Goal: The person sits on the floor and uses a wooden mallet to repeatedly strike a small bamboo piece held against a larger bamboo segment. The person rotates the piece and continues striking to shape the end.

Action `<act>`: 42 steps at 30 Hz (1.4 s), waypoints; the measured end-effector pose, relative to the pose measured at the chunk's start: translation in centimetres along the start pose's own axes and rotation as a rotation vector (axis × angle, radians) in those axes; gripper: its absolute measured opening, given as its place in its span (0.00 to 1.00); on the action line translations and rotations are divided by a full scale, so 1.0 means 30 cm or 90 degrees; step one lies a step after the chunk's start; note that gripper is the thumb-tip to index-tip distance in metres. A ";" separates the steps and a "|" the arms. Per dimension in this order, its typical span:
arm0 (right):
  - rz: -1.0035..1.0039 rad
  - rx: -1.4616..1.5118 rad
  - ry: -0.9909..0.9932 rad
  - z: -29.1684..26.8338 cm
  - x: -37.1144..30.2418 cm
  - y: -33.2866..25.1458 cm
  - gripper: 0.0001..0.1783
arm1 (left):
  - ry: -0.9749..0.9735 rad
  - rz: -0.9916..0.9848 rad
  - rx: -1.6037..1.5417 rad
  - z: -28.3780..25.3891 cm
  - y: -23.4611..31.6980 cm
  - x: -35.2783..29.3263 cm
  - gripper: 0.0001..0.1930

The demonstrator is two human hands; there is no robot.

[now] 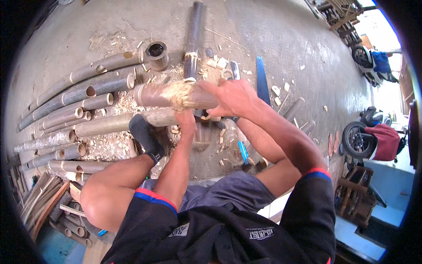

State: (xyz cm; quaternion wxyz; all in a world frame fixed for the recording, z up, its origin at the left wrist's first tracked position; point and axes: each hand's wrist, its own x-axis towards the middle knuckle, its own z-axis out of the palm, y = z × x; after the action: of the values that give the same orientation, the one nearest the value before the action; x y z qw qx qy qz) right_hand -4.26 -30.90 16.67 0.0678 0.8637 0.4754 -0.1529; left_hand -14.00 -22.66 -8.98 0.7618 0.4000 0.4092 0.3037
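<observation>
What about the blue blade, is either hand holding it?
No, the blade lies on the floor, while the left hand and right hand are at the shaved bamboo.

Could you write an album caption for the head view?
Right hand at one end of a partly shaved bamboo piece, left hand beneath it, shavings scattered across the floor.

Above a grey concrete floor (281, 35), a thick brown bamboo section (149, 95) with a pale, shaved band lies crosswise between the hands: the right hand (236, 97), slightly blurred, clasps its right end, while the left hand (187, 119) meets its near side, fingers hidden. Toward the floor's left edge, several long grey-brown bamboo poles with cut holes (74, 97) lie roughly side by side, pale wood shavings (118, 154) scattered near their ends. A blue flat saw blade (263, 81) lies beyond the right forearm, and two parked motorbikes (358, 140) stand along the floor's right edge.
</observation>
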 end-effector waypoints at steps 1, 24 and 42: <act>0.026 0.018 -0.014 -0.021 -0.019 0.012 0.48 | -0.048 -0.052 -0.089 0.013 0.057 -0.007 0.15; 0.473 0.207 0.044 0.786 -0.311 0.518 0.40 | -0.313 0.467 0.858 -0.078 0.275 0.247 0.30; 0.438 0.235 0.102 0.836 -0.389 0.516 0.31 | -0.396 0.258 0.855 -0.192 0.210 0.183 0.41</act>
State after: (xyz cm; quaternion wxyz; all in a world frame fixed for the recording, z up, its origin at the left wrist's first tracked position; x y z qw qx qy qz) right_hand -2.10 -55.16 -3.60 -0.0787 0.9794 0.1267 -0.1363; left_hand -17.20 -13.12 -7.64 0.3648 0.9112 0.1914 -0.0028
